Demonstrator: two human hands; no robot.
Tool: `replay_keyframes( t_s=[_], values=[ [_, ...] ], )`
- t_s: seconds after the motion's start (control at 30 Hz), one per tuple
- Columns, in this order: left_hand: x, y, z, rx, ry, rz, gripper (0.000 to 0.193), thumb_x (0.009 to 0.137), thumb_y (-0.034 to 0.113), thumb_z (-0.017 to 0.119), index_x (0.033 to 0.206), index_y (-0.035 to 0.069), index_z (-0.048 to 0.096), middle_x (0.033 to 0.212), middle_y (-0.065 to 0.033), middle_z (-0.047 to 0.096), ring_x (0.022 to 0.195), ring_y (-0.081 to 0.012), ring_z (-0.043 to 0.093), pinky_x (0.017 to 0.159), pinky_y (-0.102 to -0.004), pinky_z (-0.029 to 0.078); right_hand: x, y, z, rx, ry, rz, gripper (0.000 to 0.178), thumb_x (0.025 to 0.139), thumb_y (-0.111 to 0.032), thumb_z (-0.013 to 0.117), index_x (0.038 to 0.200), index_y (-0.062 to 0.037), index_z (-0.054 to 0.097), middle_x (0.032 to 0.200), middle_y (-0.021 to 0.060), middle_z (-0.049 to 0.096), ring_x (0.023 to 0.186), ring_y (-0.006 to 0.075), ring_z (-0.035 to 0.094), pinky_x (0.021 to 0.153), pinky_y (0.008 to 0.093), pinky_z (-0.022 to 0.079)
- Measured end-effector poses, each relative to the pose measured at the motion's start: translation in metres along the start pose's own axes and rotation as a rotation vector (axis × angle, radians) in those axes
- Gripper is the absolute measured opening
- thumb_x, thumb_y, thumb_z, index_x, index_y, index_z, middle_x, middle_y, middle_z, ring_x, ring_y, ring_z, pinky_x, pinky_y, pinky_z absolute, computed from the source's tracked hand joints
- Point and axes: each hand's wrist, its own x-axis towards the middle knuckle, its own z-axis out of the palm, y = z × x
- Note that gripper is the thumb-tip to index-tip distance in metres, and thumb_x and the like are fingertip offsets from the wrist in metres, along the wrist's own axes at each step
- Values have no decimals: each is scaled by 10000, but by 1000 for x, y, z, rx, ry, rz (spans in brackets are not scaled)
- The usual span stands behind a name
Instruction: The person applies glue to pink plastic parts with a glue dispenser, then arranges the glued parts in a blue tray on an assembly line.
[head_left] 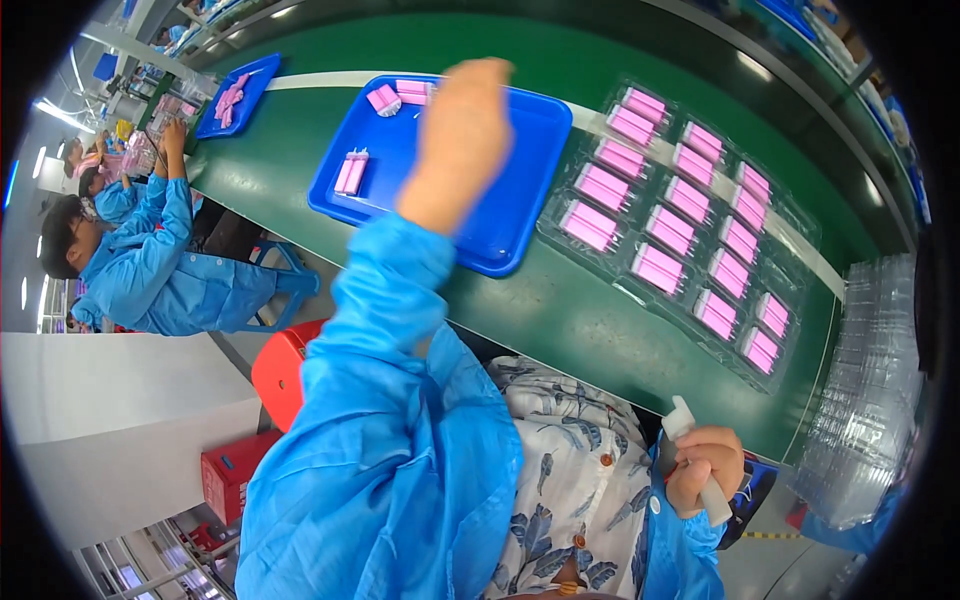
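My left hand (pixel 462 140) is over the blue tray (pixel 535 190), smeared by motion, with its fingers turned away. I cannot tell whether it holds anything. Near it in the tray are pink two-cell packs with thin leads: one pack (pixel 351 173) at the near left, and others (pixel 384 100) by the far rim. At the lower right, beside the table edge, my right hand (pixel 708 468) is closed around a white flat strip (pixel 678 418) that sticks out at both ends. To the right of the tray, a clear plastic blister tray (pixel 625 255) holds several pink packs (pixel 658 268) in rows.
A tall stack of clear plastic trays (pixel 860 390) stands at the right end of the green table (pixel 560 325). Farther left, another blue tray (pixel 258 85) holds pink pieces near a seated co-worker in blue (pixel 150 265). A red stool (pixel 280 375) is at lower left.
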Motion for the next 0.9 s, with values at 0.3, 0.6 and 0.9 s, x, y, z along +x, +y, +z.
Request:
replay_keyframes(
  t_s=[0.3, 0.6, 0.9],
  values=[
    [-22, -178, 13, 122, -335, 7, 278, 860, 67, 642, 1137, 64, 647, 1102, -177, 656, 983, -403, 649, 860, -458, 540, 52, -23, 59, 7, -95, -174, 305, 943, -286, 636, 749, -57, 581, 716, 68, 679, 531, 199, 597, 522, 321, 463],
    [-27, -46, -22, -838, -456, -253, 185, 927, 85, 591, 1071, 71, 706, 1195, -121, 583, 875, -250, 657, 728, -325, 560, 61, -25, 57, 16, -130, -198, 267, 960, -236, 579, 775, -43, 565, 736, 105, 673, 575, 199, 588, 543, 323, 458],
    [-87, 149, -55, -1136, -836, -116, 408, 709, 134, 886, 1055, 66, 681, 1169, -73, 624, 864, -175, 651, 669, -287, 544, 44, 0, 25, -31, 48, -90, 262, 908, -217, 662, 723, -58, 568, 683, 75, 666, 515, 188, 592, 497, 305, 450]
  ],
)
